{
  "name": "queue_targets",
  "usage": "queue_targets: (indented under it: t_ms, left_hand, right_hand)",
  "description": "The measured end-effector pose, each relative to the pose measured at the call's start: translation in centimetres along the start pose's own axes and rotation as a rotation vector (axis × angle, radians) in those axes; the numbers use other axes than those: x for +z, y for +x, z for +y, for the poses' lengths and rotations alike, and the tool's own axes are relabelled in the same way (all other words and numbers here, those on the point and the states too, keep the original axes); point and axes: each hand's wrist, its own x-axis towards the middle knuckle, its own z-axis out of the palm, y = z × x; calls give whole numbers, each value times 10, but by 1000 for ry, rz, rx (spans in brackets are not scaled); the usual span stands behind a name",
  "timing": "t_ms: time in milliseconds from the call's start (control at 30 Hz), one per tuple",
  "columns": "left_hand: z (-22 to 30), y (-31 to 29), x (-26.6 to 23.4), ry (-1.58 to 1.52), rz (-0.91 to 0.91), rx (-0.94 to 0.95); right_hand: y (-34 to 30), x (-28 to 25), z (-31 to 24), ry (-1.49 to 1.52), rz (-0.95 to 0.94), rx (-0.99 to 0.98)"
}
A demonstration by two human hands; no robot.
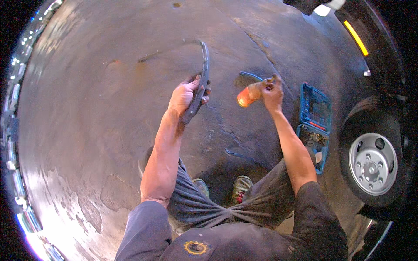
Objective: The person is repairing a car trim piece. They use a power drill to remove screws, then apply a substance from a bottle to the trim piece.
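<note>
My left hand (186, 96) is closed around the lower part of a long, dark, curved strip (205, 61). The strip looks like trim with small light spots along it, and its far end bends away to the left above the floor. To the right, my right hand (272, 93) has its fingers closed on a small bottle (247, 96) with an orange-red, brightly lit end that points left. Motion smears the bottle, so its exact kind is unclear. A gap separates the bottle from the strip.
An open blue tool case (314, 108) with assorted pieces lies right of my right forearm. Beyond it stands a vehicle wheel (373, 164) with a silver rim. A thin blue line (250, 75) curves behind the bottle. My shoes (241, 188) rest on the stained floor (100, 126).
</note>
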Motion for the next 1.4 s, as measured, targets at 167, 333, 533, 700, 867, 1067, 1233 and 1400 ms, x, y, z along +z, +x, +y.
queue_targets:
  t_ms: [167,333,533,700,867,1067,1233,1400]
  left_hand:
    - [-14,5,-8,-143,-10,-137]
    - [-13,-2,-15,-109,-10,-150]
    - [-12,-9,-13,-101,-29,-133]
    - [-11,-18,-4,-69,-32,-107]
    - [-7,-17,-14,-8,-91,-117]
    - [-5,-18,-10,-33,-66,-75]
    - [-6,-17,-15,-23,-79,-51]
    - [-3,-24,-7,-39,-23,-64]
  right_hand:
    - [-23,-9,28,-289,-94,-144]
    - [-33,-22,37,-274,-49,-105]
    - [-50,-24,30,-368,-173,-157]
    - [-58,-27,7,-446,-291,-254]
    - [-38,-41,-5,-676,-297,-449]
    - [-29,-52,-8,-842,-320,-355]
    - [-47,-44,-34,-872,-303,-230]
    - [-31,-50,-24,-440,-466,70]
